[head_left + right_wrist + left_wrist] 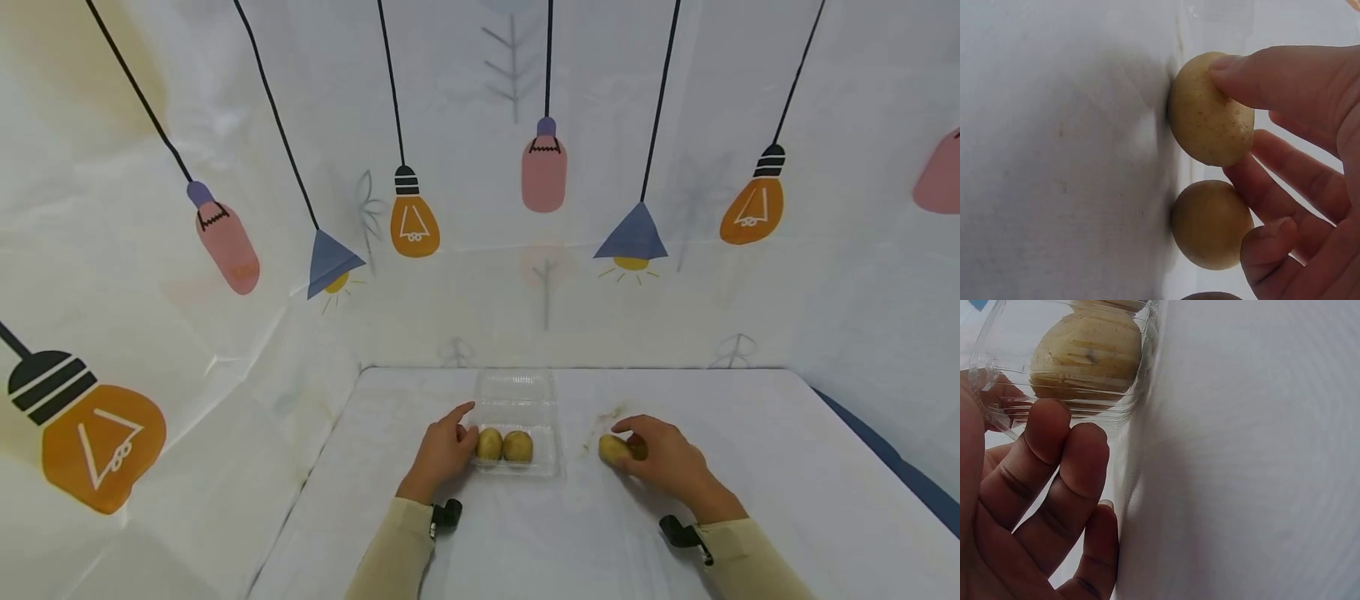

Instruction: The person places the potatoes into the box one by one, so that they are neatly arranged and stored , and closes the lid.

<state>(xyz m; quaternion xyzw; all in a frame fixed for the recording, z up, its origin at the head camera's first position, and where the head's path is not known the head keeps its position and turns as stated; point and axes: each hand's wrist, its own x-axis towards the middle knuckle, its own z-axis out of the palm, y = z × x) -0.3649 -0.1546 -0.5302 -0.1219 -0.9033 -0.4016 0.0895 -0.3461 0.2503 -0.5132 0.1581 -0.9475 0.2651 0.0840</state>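
A clear plastic clamshell box point(544, 468) stands on the table with its lid laid back. Two potatoes, the left one point(490, 444) and the right one point(518, 447), lie side by side in its base. My left hand point(442, 452) holds the box's left side, fingertips point(1085, 447) against the outer wall and thumb at the rim. To the right of the box, my right hand point(667, 458) pinches a potato point(1210, 115) between thumb and fingers, close over the table. Another potato point(1211, 225) sits beside it under the curled fingers.
A third potato point(1211, 296) shows at the lower edge of the right wrist view. Brown dirt marks point(611, 415) lie on the white table point(540, 542) beyond the right hand. A printed white curtain point(465, 308) hangs behind the table and along the left.
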